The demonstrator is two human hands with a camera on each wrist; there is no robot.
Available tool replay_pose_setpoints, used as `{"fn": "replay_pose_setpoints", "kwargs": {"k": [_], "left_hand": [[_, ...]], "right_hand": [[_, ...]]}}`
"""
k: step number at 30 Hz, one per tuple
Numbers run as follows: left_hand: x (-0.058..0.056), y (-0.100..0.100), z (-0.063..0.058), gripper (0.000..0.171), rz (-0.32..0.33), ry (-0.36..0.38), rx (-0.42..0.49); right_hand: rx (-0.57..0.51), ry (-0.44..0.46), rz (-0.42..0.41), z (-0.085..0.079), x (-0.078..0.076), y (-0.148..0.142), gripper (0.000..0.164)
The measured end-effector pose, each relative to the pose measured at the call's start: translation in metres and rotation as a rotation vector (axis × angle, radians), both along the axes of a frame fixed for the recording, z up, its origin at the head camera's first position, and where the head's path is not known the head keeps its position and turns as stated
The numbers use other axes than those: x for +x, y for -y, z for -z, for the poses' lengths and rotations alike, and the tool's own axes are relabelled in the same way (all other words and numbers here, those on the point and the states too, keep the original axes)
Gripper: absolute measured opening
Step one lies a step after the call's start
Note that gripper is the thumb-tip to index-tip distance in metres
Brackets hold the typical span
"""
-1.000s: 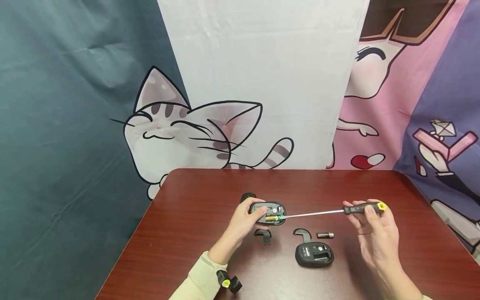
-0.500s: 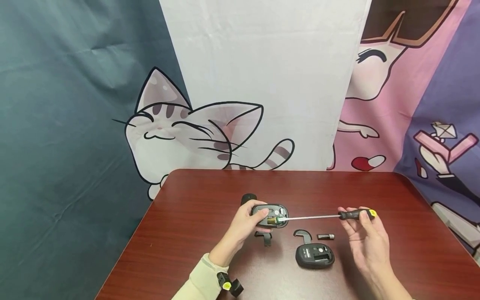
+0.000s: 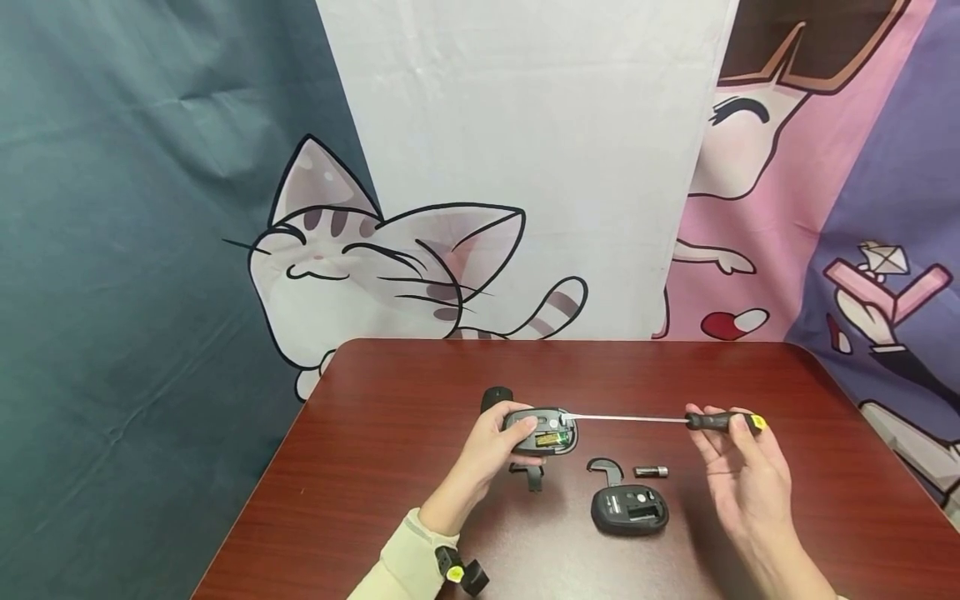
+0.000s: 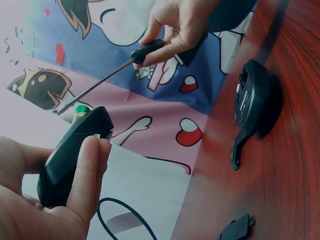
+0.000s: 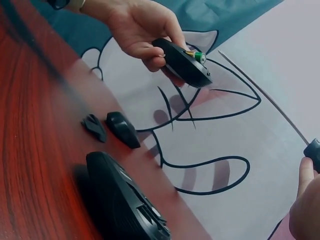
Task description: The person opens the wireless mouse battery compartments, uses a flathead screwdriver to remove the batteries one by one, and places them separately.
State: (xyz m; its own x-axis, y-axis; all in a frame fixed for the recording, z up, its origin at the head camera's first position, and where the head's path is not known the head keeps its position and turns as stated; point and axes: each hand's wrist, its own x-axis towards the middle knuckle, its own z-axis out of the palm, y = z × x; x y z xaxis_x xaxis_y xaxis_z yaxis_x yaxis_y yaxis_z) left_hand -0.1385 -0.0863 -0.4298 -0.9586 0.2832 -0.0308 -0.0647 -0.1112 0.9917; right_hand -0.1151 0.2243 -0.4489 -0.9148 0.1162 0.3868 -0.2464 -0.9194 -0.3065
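My left hand (image 3: 480, 442) grips an upturned black computer mouse (image 3: 553, 415) above the table, thumb across its underside. Its battery bay is uncovered. A green and gold battery (image 3: 551, 439) lies there with one end raised; that green end (image 5: 200, 57) stands out above the mouse in the right wrist view. My right hand (image 3: 753, 479) holds a screwdriver (image 3: 630, 418) by its black handle with a yellow end, thumb against fingers. The shaft points left, its tip overlapping the mouse's right end in the head view; the wrist views show the tip (image 4: 61, 112) apart from the battery.
A second upturned mouse (image 3: 630, 521) rests on the table (image 3: 360, 450), its bay uncovered. Near it lie a battery cover (image 3: 606, 468) and a loose battery (image 3: 650, 472). Another cover (image 3: 534, 479) lies below my left hand, and a black object (image 3: 495, 395) stands behind it.
The screwdriver tip has moved from the battery's right end up and away, and the right hand has shifted slightly right. More of the battery shows. The left hand still holds the mouse.
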Motion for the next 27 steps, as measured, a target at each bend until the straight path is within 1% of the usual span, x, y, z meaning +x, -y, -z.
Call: {"fn": "replay_pose_setpoints", "kwargs": {"k": [5,11,18,23,27], "left_hand": [[0.0,-0.001,0.001,0.039,0.001,0.002,-0.006],[-0.001,-0.002,0.001,0.04,-0.013,0.003,0.0],[-0.002,-0.002,0.003,0.04,-0.02,-0.011,-0.004],[-0.004,-0.002,0.007,0.04,-0.013,-0.005,0.002],[-0.004,-0.002,0.007,0.039,-0.012,-0.004,-0.02]], "right_hand": [[0.006,-0.006,0.021,-0.003,0.001,-0.004,0.023],[0.027,0.002,0.084,-0.005,0.0,-0.011,0.021],[0.021,-0.013,0.138,-0.008,0.001,-0.015,0.022],[0.084,0.01,0.204,-0.01,0.001,-0.017,0.025],[0.134,0.027,0.25,-0.011,0.0,-0.018,0.026]]}}
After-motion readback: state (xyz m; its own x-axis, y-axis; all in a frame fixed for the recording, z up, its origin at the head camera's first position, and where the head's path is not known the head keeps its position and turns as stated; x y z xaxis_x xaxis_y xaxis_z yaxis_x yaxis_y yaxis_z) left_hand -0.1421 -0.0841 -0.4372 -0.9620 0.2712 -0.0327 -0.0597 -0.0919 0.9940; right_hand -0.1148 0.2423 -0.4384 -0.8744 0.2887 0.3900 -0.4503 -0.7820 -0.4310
